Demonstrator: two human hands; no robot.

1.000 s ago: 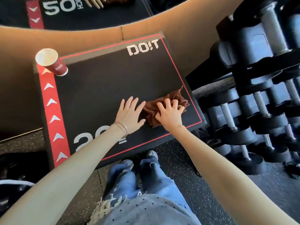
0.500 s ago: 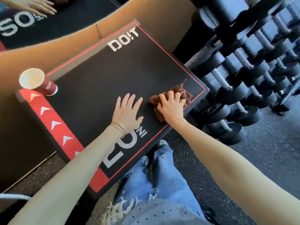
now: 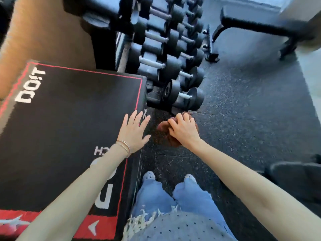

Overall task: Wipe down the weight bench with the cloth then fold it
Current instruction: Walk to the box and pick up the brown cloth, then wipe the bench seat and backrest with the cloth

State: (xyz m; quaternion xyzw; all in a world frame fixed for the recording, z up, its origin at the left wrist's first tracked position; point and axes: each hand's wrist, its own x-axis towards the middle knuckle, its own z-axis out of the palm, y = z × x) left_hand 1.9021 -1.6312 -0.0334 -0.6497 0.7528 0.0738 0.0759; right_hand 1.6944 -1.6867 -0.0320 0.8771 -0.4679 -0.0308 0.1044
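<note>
Right hand point(image 3: 185, 131) clutches the bunched cloth point(image 3: 162, 126) beyond the counter's point(image 3: 60, 127) edge; left hand point(image 3: 134, 132) lies flat, fingers spread. Likely soft and light: take its corners.

Right of bench point(image 3: 60, 127), cloth point(image 3: 162, 126) before dumbbells point(image 3: 173, 70)

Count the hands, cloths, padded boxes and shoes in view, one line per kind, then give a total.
Hands: 2, the left hand flat on the box edge and the right hand gripping the cloth
Cloths: 1, the brown cloth
Boxes: 1, the black box
Shoes: 2, the left shoe and the right shoe
Total: 6
</note>
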